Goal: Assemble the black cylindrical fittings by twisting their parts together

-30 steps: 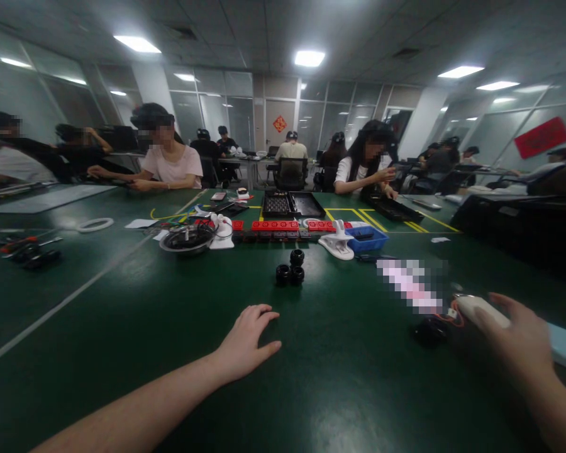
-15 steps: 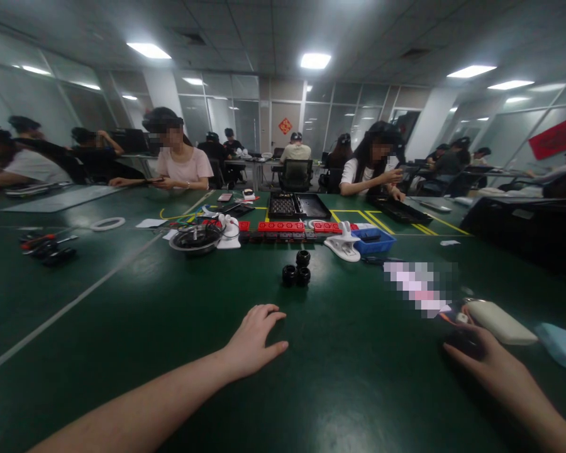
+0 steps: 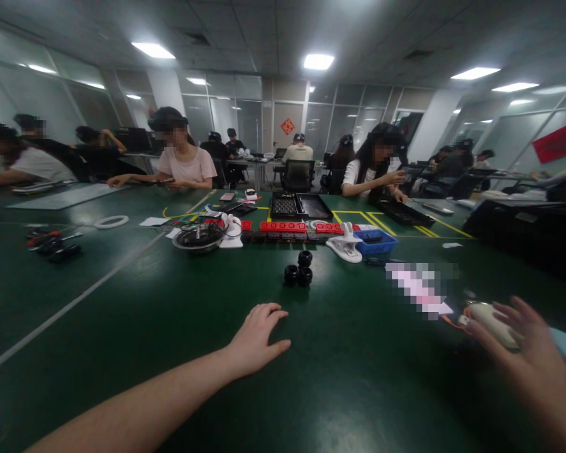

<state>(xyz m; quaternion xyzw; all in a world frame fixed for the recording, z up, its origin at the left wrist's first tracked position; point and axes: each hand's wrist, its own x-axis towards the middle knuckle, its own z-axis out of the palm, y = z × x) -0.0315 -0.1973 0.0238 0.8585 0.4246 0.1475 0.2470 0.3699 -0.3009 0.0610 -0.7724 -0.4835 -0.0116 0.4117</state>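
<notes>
My left hand [image 3: 257, 338] rests palm down on the green table [image 3: 122, 327], fingers slightly spread, holding nothing. A little beyond it stand three small black round parts [image 3: 299, 274] in a cluster. My right hand [image 3: 531, 352] is raised at the right with fingers spread, over a cream oblong device [image 3: 488, 318] with a red wire at its near end; I cannot tell whether the fingers touch it. A pixelated pink patch [image 3: 419, 286] lies just left of the device.
Across the middle of the table lie a round metal dish [image 3: 199, 238], a row of red blocks [image 3: 283, 226], a white clip [image 3: 344, 246], a blue bin [image 3: 375, 240] and black trays [image 3: 296, 204]. Tools [image 3: 51, 242] lie at left. Several people sit at the far side.
My right hand went from the cream device down to a dark object on the table, then rose again with fingers spread over the device. The left hand stayed put.
</notes>
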